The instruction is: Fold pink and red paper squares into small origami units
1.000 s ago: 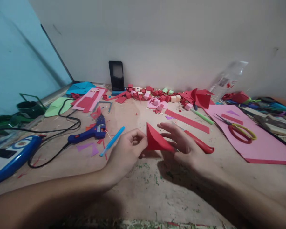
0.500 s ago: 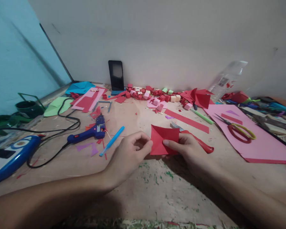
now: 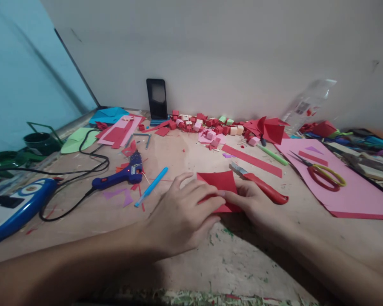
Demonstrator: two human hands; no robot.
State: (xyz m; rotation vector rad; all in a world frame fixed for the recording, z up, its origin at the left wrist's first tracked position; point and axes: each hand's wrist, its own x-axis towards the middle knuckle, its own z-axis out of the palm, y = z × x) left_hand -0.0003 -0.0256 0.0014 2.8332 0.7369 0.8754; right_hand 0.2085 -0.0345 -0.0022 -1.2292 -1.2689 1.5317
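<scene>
A square of red paper (image 3: 219,180) is in front of me, just above the tabletop, its lower left part hidden behind fingers. My right hand (image 3: 247,197) pinches its right side, thumb in front. Across the paper's face reaches my left hand (image 3: 188,208), fingers stretched and apart, fingertips near the right thumb. Whether those fingers press on the sheet I cannot tell. Just beyond my right hand lies a knife with a red handle (image 3: 268,190). To the left of my left hand is a light blue pen-like stick (image 3: 151,187).
A blue glue gun (image 3: 121,178) with a black cord lies left. Small paper cubes (image 3: 210,127) are heaped along the wall, beside a standing phone (image 3: 157,100). At right, scissors (image 3: 325,176) rest on pink paper (image 3: 347,202); a plastic bottle (image 3: 309,106) leans behind.
My left hand has left the paper's left edge and moved right across its face, its pinch opening into stretched fingers. My right hand still holds the paper, now slightly lower.
</scene>
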